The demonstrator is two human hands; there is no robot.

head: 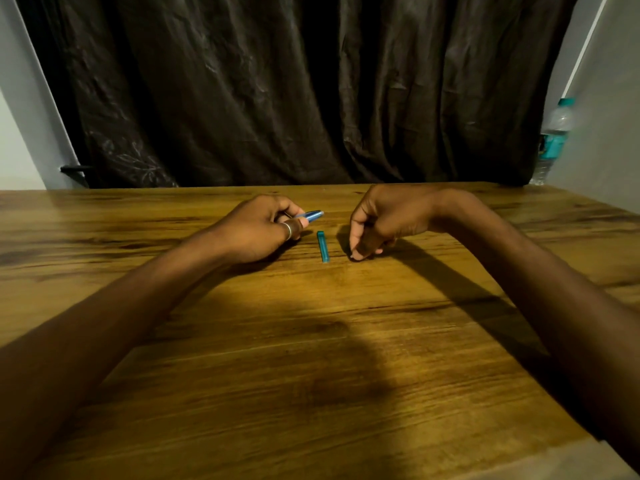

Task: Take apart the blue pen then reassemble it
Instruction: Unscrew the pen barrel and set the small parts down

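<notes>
My left hand (263,230) grips the blue pen body (311,215), whose tip sticks out to the right past the fingers, just above the wooden table (311,341). The teal pen cap (323,246) lies flat on the table between my hands, pointing toward me. My right hand (377,223) hovers right of the cap with its fingertips pinched together and touching the table. Something small and dark shows at those fingertips (354,256); I cannot tell what it is.
A dark curtain (294,91) hangs behind the table's far edge. A plastic water bottle (553,140) with a teal label stands at the back right, beside a white wall. The table's right edge runs diagonally near my right forearm.
</notes>
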